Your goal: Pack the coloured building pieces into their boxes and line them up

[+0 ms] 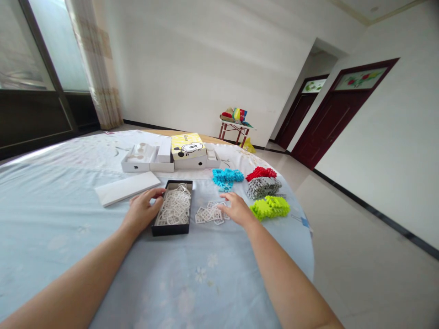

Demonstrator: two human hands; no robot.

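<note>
A black open-topped box (170,230) stands on the table in front of me, filled with white plastic lattice pieces (175,205). My left hand (144,208) is at the box's left wall, with thumb and fingers bent against its rim. Right of the box lies a small loose pile of the same white pieces (207,213). My right hand (236,208) hovers at the right side of this pile, thumb and forefinger apart, and I see nothing between them. Its other fingers are partly hidden.
Stacks of blue (226,177), red (261,173), grey (263,187) and lime-green interlocking pieces (270,208) lie to the right, near the round table's edge. A white lid (127,188) lies left. Behind are white boxes (147,166) and a yellow cartoon box (188,146).
</note>
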